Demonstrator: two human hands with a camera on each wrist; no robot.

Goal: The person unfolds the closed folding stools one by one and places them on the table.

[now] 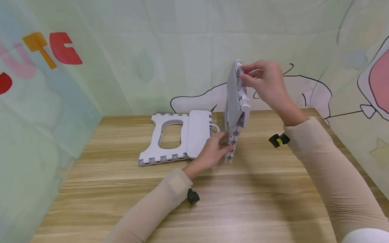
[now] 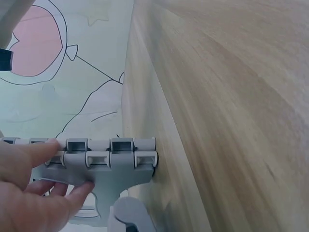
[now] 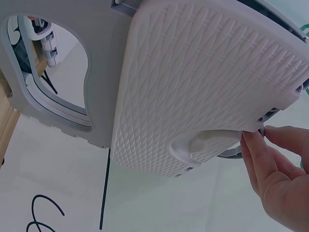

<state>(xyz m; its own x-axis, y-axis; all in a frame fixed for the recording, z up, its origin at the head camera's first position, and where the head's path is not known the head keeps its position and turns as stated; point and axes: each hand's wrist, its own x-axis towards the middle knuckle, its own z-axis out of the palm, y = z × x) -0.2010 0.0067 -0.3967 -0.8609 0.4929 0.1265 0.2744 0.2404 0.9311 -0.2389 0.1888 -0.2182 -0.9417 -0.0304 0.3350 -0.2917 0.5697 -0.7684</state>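
At the wooden table (image 1: 258, 202), a folded stool (image 1: 232, 101) is held upright.
Its long axis goes steeply up, right of a second stool (image 1: 199, 130) lying flat; the right hand (image 1: 267, 81) pinches the top edge, the left hand (image 1: 212, 149) grips the edge below.

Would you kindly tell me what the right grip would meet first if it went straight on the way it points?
The upright folding stool comes first, as the right grip pinches it; depth beyond is hard to judge.
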